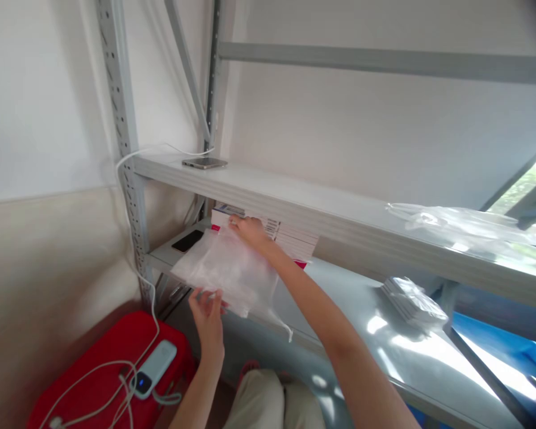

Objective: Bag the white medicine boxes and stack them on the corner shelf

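Bag (pixel 232 271), clear plastic, over lower shelf (pixel 361 322) edge.
Left hand (pixel 209 313) fingers pinch its near edge; right hand (pixel 249 230) grips the far edge beside stacked boxes (pixel 290 241); phone (pixel 187 241) lies nearby.

Stack of white-and-red flat boxes (pixel 290 241): upper part hidden behind the front edge of the grey metal upper shelf (pixel 339 223); printed label too small to read; count of boxes cannot be told.
Right hand (pixel 249 231): fingertips partly lost against the boxes and behind the clear crinkled plastic bag (pixel 230 271); grip cannot be told.
Left hand (pixel 208 310): fingertips meet the bag's lower edge; pinch or mere touch unclear.
Clear plastic sheeting on upper shelf (pixel 464 225): washed out by glare, outline blurred.
Red plastic stool (pixel 102 381): cut off by the bottom edge.
White cable (pixel 136 250): far end out of frame.
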`<state>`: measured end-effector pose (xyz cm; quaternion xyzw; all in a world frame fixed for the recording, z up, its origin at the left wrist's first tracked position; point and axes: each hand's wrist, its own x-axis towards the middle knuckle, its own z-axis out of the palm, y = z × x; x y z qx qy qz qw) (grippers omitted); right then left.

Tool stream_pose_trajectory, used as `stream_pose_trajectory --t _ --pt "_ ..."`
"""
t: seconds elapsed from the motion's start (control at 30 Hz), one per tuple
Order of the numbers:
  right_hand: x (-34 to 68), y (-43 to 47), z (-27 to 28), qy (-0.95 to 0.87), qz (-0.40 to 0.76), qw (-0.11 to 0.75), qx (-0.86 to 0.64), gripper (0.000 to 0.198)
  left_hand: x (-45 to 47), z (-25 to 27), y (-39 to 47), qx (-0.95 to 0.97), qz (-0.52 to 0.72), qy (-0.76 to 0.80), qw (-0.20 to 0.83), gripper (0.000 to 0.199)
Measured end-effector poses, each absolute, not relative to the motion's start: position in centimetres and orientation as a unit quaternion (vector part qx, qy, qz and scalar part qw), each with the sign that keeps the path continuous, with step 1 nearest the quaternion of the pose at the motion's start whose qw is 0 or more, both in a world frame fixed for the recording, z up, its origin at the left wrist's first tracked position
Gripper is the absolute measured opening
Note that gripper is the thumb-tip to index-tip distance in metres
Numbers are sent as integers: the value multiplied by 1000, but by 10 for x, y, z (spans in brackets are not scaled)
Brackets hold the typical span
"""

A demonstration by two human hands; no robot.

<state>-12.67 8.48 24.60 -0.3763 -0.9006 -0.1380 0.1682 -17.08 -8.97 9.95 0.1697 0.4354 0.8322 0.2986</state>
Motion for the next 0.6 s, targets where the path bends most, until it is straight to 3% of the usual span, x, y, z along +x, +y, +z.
stream_pose_trajectory --t 0.27,0.37,0.47,0.6 --pt "-227 154 208 -927 -127 69 -347 41 -216 61 -36 101 829 506 215 32" --pt "-242 167 188 -927 -99 48 -359 51 -219 52 -25 105 821 529 184 39" --pt "-243 175 171 -921 -112 73 -367 56 -224 39 -17 133 811 554 136 52" --pt "-226 176 161 -900 -218 154 -344 50 -229 17 -2 189 790 570 125 39"
